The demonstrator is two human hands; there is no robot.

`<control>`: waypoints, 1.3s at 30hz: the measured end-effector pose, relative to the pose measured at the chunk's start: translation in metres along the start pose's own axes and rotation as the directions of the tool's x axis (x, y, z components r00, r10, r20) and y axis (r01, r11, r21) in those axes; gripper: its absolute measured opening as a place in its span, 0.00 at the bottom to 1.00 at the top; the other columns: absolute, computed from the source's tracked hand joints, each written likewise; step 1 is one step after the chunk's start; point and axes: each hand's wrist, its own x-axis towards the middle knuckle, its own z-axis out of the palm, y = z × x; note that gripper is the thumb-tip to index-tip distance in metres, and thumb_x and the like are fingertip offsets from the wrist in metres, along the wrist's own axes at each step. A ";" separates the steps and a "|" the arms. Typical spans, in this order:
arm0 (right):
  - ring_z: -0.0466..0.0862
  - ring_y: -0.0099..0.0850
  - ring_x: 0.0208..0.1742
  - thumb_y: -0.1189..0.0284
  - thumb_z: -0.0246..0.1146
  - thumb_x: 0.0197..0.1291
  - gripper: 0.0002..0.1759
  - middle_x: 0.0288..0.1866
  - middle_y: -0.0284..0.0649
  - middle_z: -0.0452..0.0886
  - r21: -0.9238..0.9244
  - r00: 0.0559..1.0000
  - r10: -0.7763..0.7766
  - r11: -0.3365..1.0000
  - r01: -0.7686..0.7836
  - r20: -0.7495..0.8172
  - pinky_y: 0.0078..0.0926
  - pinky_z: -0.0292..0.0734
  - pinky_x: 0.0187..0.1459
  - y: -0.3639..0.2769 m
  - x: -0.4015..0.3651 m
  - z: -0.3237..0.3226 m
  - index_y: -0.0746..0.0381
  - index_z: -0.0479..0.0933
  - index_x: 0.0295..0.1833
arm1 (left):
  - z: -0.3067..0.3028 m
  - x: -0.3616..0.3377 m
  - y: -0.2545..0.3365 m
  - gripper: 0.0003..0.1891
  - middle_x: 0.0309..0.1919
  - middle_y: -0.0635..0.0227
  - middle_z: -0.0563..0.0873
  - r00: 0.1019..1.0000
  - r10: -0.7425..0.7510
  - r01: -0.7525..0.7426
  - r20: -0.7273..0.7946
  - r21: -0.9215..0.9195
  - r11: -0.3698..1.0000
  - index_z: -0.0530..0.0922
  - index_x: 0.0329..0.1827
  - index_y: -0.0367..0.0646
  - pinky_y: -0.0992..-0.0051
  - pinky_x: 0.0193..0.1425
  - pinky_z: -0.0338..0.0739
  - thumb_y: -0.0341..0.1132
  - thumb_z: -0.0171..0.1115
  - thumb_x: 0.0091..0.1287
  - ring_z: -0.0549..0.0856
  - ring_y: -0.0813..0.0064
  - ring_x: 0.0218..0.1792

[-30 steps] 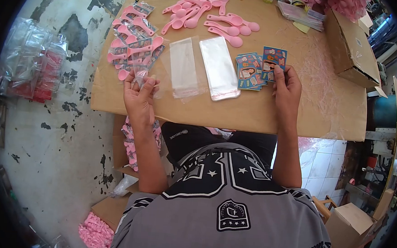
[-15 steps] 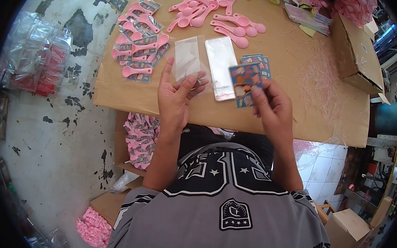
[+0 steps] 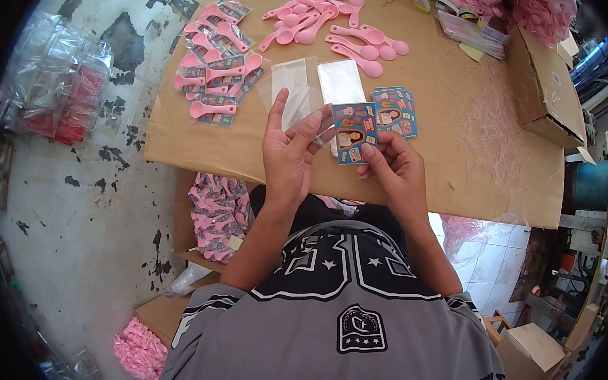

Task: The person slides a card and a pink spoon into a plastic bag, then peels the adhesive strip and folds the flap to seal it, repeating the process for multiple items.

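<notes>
My left hand [image 3: 289, 147] pinches a clear plastic bag [image 3: 312, 101] between thumb and fingers, its index finger pointing up. Pinched in my right hand [image 3: 399, 168] is a blue printed card [image 3: 354, 123], with its left edge close to the left fingertips and the bag. Behind the card lies a stack of shiny clear bags [image 3: 341, 79], partly covered by it. To the right, a small pile of similar cards [image 3: 401, 107] rests on the table. Another whitish clear sleeve [image 3: 289, 78] lies beyond my left hand.
On the brown-covered table [image 3: 202, 145], bagged pink spoons with cards [image 3: 219, 70] lie left and loose pink measuring spoons [image 3: 311, 20] at the back. A cardboard box [image 3: 543, 86] stands right, beside scattered thin strips [image 3: 492, 132]. Below the table, a box holds packed spoons [image 3: 213, 216].
My right hand has brought the card left and turned it, close to my left fingers. My left hand has shifted slightly right with the bag.
</notes>
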 end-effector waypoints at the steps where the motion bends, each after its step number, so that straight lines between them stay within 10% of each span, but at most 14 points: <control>1: 0.82 0.16 0.33 0.69 0.66 0.77 0.14 0.37 0.31 0.85 -0.026 1.000 -0.007 1.000 0.007 -0.013 0.16 0.77 0.35 0.002 -0.001 0.000 0.67 0.81 0.59 | 0.000 0.000 0.000 0.44 0.56 0.42 0.89 1.000 0.007 -0.008 0.005 0.007 1.000 0.45 0.87 0.40 0.63 0.62 0.89 0.26 0.66 0.77 0.89 0.58 0.61; 8: 0.83 0.16 0.34 0.70 0.67 0.76 0.17 0.37 0.33 0.86 -0.133 0.977 0.134 0.985 -0.112 0.168 0.16 0.78 0.36 -0.004 0.001 -0.012 0.69 0.80 0.63 | 0.003 -0.001 0.001 0.42 0.57 0.39 0.88 0.997 -0.017 0.013 0.070 0.065 0.998 0.48 0.87 0.39 0.68 0.61 0.88 0.25 0.66 0.77 0.91 0.61 0.58; 30: 0.83 0.17 0.38 0.74 0.71 0.73 0.11 0.41 0.34 0.85 0.182 0.988 -0.047 0.981 0.074 -0.149 0.16 0.78 0.41 0.005 0.007 0.025 0.65 0.78 0.53 | 0.014 -0.011 -0.018 0.41 0.55 0.55 0.89 0.998 0.041 -0.042 0.040 0.043 0.998 0.55 0.85 0.38 0.74 0.56 0.86 0.23 0.69 0.74 0.90 0.75 0.52; 39: 0.84 0.17 0.43 0.74 0.67 0.76 0.10 0.46 0.35 0.88 0.205 0.998 0.002 0.979 0.010 -0.059 0.18 0.80 0.43 0.007 0.006 0.032 0.68 0.81 0.57 | 0.021 -0.018 -0.011 0.40 0.72 0.46 0.78 0.995 0.055 -0.057 0.081 0.017 0.998 0.52 0.86 0.38 0.64 0.71 0.82 0.24 0.65 0.76 0.81 0.62 0.70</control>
